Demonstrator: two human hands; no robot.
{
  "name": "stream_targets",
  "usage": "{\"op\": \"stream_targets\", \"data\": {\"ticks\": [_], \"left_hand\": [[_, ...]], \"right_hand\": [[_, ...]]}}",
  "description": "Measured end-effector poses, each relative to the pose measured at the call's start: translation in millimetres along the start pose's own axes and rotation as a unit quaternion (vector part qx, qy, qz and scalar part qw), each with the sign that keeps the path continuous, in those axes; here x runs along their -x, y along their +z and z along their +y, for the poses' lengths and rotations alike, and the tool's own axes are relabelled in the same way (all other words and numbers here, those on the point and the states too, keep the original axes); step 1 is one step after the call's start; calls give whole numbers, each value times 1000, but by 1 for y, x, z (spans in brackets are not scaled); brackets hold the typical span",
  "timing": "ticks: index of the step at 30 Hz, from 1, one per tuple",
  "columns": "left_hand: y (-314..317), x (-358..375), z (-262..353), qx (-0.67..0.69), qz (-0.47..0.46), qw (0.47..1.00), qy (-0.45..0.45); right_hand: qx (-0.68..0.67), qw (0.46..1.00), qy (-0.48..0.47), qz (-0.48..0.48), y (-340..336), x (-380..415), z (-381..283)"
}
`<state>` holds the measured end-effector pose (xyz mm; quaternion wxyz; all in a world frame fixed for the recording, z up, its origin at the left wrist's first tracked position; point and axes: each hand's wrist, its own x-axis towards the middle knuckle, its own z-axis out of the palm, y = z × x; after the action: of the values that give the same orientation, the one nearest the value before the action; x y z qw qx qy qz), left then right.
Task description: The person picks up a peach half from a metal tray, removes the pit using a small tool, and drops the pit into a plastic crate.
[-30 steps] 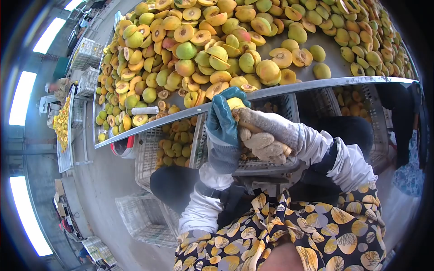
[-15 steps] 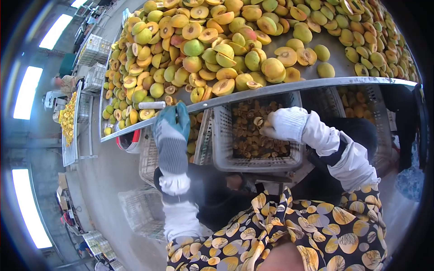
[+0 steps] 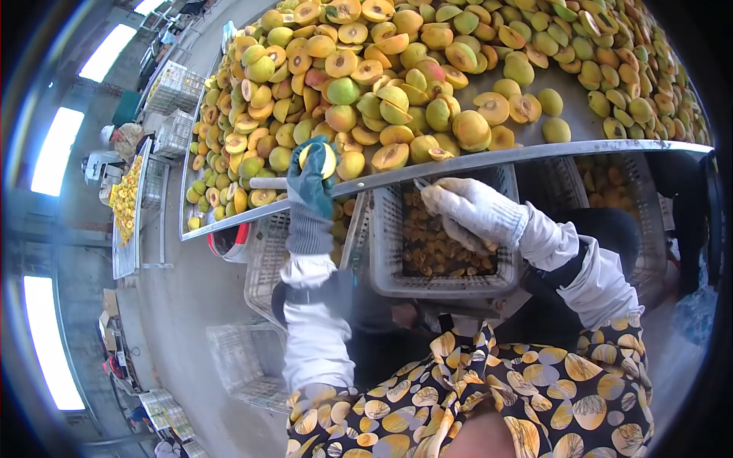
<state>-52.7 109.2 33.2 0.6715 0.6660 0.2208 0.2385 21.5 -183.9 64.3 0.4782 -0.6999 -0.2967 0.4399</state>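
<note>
My left hand, in a green-coated glove with a grey cuff, is closed around a cut apricot half above the table's front rim. Its pale yellow face shows between the fingers. My right hand, in a white knit glove, is closed over the grey crate, and a small metal-looking tool tip pokes out from its fingertips; the rest is hidden. Below it, the grey crate holds many brown pits and scraps. Halved apricots are heaped on the metal table just beyond both hands.
The table's raised metal rim runs between me and the fruit. A white rod lies by the rim, left of my glove. More plastic crates stand below and left. A person is at another fruit-covered table far left.
My left hand has risen from the rim and now holds an apricot half. My right hand has shifted left and up from over the crate, its tool tip now showing. The view has shifted slightly.
</note>
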Motion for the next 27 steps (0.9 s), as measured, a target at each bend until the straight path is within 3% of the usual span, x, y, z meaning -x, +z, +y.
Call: {"op": "stream_targets", "data": {"ticks": [1,4,5,7,9,13,15,18,24,27], "left_hand": [[14,16,3,170,-39,985,-8],[61,51,5,343,-86,928,-118],[77,55,-9,308,-94,946,-20],[89,63,-11,420,-104,891,-136],[95,66,-22,370,-108,919,-86],[108,76,-19,179,-82,979,59],[112,76,-17,129,-79,984,91],[118,77,-15,197,-72,977,41],[114,77,-19,174,-83,980,47],[118,80,-18,197,-55,979,-1]], "right_hand": [[-96,994,37,-40,0,6,-17],[-138,990,-24,-30,9,5,-21],[-140,989,-33,-20,10,2,-19],[-111,994,4,15,10,0,-17],[-67,996,22,49,11,1,-17],[111,967,-152,173,18,-11,11],[133,961,-153,188,19,-10,12],[149,958,-142,201,20,-6,6],[152,956,-146,205,22,-8,12],[163,952,-145,213,26,-9,16]]}}
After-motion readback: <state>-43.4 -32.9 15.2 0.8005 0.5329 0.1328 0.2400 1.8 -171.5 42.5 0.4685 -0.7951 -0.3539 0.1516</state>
